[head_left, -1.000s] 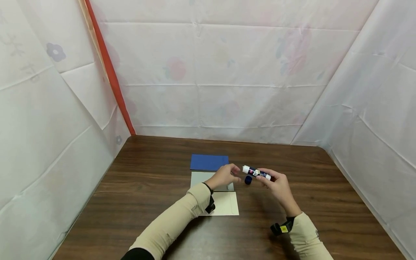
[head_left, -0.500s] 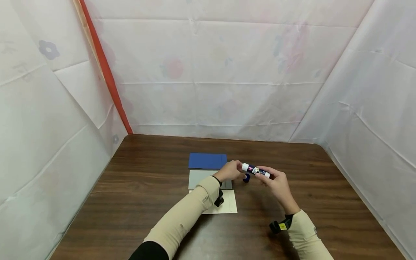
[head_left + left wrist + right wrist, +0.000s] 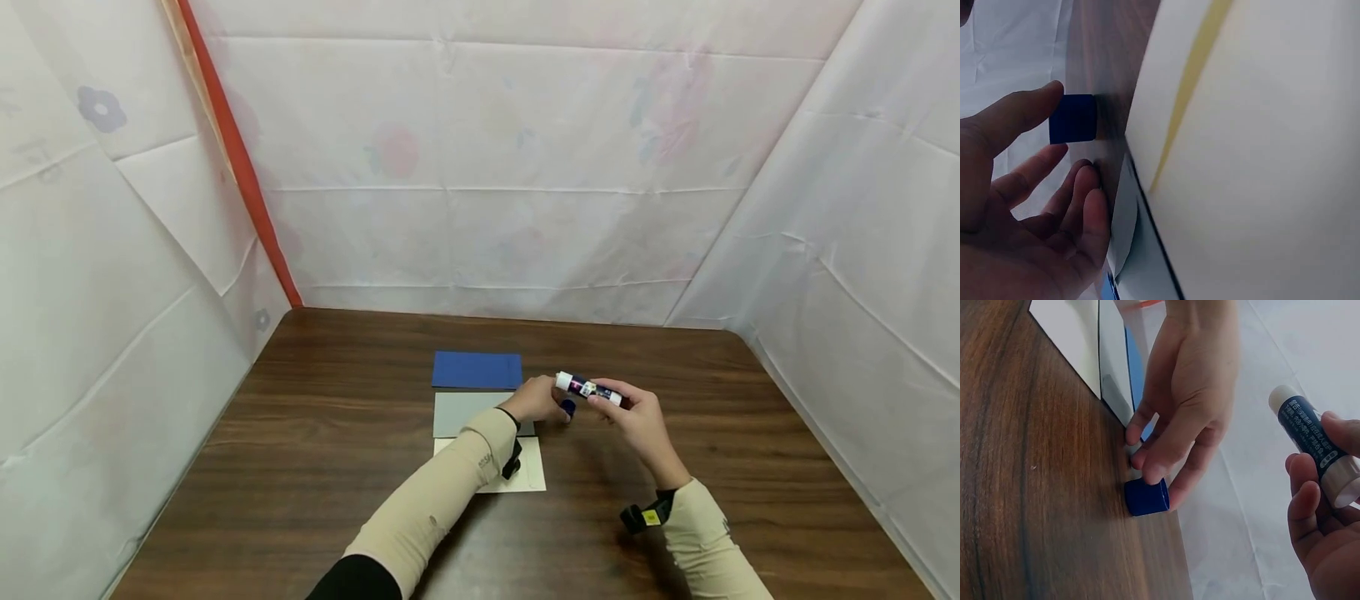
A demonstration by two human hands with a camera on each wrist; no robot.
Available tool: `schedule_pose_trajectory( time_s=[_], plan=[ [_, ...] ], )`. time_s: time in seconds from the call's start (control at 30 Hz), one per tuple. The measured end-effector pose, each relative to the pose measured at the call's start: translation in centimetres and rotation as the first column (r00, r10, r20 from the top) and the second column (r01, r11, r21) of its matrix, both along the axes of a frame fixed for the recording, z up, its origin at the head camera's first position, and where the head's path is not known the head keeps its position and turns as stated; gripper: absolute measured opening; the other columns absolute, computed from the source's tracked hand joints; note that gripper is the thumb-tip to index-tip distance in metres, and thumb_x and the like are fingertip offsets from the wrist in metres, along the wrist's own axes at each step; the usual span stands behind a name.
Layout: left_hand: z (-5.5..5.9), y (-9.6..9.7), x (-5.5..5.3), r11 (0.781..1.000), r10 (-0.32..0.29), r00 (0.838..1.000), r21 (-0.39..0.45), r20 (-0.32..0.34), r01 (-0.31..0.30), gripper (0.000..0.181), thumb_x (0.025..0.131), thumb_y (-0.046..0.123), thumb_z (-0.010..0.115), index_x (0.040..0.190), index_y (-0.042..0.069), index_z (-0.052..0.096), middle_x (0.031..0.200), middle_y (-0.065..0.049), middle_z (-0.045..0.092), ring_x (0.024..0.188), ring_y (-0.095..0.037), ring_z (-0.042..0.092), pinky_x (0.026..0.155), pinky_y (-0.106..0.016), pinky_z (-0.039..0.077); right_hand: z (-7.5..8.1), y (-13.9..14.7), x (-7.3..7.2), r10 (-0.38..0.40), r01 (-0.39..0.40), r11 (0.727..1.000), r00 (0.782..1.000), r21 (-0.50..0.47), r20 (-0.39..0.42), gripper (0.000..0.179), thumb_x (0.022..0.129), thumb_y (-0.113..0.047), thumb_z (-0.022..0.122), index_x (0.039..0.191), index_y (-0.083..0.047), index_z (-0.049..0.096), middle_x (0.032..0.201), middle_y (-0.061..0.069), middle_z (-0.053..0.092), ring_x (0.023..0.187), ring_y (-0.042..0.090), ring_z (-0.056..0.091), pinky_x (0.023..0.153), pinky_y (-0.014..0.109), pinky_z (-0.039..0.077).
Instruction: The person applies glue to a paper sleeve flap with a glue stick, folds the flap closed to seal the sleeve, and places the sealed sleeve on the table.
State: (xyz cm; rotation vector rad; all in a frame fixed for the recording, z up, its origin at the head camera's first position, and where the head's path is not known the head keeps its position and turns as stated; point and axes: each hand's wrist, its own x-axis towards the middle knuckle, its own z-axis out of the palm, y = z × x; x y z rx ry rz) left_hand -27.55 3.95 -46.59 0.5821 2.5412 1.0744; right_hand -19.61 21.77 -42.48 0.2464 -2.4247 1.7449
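Observation:
My right hand (image 3: 641,425) holds a glue stick (image 3: 587,388) with a dark printed label, its uncapped white end pointing left. The right wrist view shows the thumb and fingers gripping the glue stick (image 3: 1311,434) near its base. The blue glue stick cap (image 3: 1147,497) is at the table surface, open side up. My left hand (image 3: 536,400) reaches down to it, thumb and index fingertips pinching opposite sides of its rim. Close up, the left hand (image 3: 1041,194) has its other fingers loosely bent beside the cap (image 3: 1074,119).
Left of the cap, a blue envelope (image 3: 476,369), a grey-green envelope (image 3: 457,410) and a cream envelope (image 3: 534,467) lie in a column on the brown wooden table (image 3: 315,433). The left forearm crosses over the lower two. White cloth (image 3: 480,167) hangs behind and at both sides.
My left hand has moved right and down from above the grey-green envelope to the cap, its thumb and finger closing on it. The right hand keeps the glue stick nearly still.

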Motion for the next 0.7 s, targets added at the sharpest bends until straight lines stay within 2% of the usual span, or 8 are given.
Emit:
schedule_pose_trajectory(
  time_s=[0.1,0.23,0.3,0.47,0.7],
  plan=[
    [-0.04,0.26,0.21,1.0,0.013,0.999,-0.026,-0.041,-0.014,0.032,0.078,0.016,0.082,0.107,0.01,0.071,0.098,-0.004,0.075,0.081,-0.012,0.065,0.069,-0.024,0.047,-0.02,-0.1,-0.03,0.008,-0.008,1.0,1.0,-0.009,-0.011,0.03,0.088,-0.01,0.071,0.113,0.006,0.068,0.079,0.007,0.066,0.062,0.007,0.062,0.056,0.028,0.054],
    [-0.1,0.32,0.4,0.999,0.047,0.998,-0.019,-0.046,-0.048,0.029,0.078,0.015,0.081,0.105,0.009,0.072,0.1,-0.005,0.074,0.093,-0.017,0.068,0.077,-0.027,0.05,-0.16,-0.23,-0.12,0.012,-0.013,1.0,1.0,-0.02,-0.012,0.03,0.088,-0.01,0.071,0.113,0.007,0.068,0.078,0.011,0.066,0.062,0.009,0.062,0.055,0.028,0.054],
    [-0.19,0.25,0.35,0.998,0.055,0.998,-0.014,-0.037,-0.055,0.029,0.078,0.015,0.081,0.105,0.009,0.071,0.1,-0.005,0.074,0.092,-0.017,0.068,0.076,-0.027,0.05,-0.17,-0.25,-0.16,0.011,-0.011,1.0,1.0,-0.02,-0.008,0.03,0.088,-0.01,0.071,0.112,0.007,0.067,0.079,0.007,0.065,0.062,0.008,0.061,0.055,0.028,0.054],
    [-0.47,0.15,0.23,0.998,0.056,0.998,0.006,-0.032,-0.055,0.027,0.08,0.017,0.08,0.103,0.008,0.071,0.098,-0.006,0.073,0.088,-0.016,0.067,0.074,-0.027,0.049,-0.08,-0.26,-0.15,0.009,-0.009,1.0,1.0,-0.016,-0.005,0.03,0.088,-0.011,0.071,0.113,0.006,0.068,0.084,0.012,0.066,0.062,0.005,0.06,0.055,0.026,0.053],
    [-0.62,0.1,0.19,0.995,0.079,0.996,0.061,-0.03,-0.077,0.025,0.081,0.019,0.079,0.101,0.007,0.07,0.09,-0.004,0.072,0.075,-0.01,0.062,0.063,-0.022,0.047,-0.11,-0.09,-0.08,0.011,-0.012,1.0,1.0,-0.016,-0.003,0.03,0.089,-0.009,0.071,0.114,0.007,0.067,0.083,0.011,0.066,0.063,0.008,0.061,0.056,0.027,0.054]
  ],
)
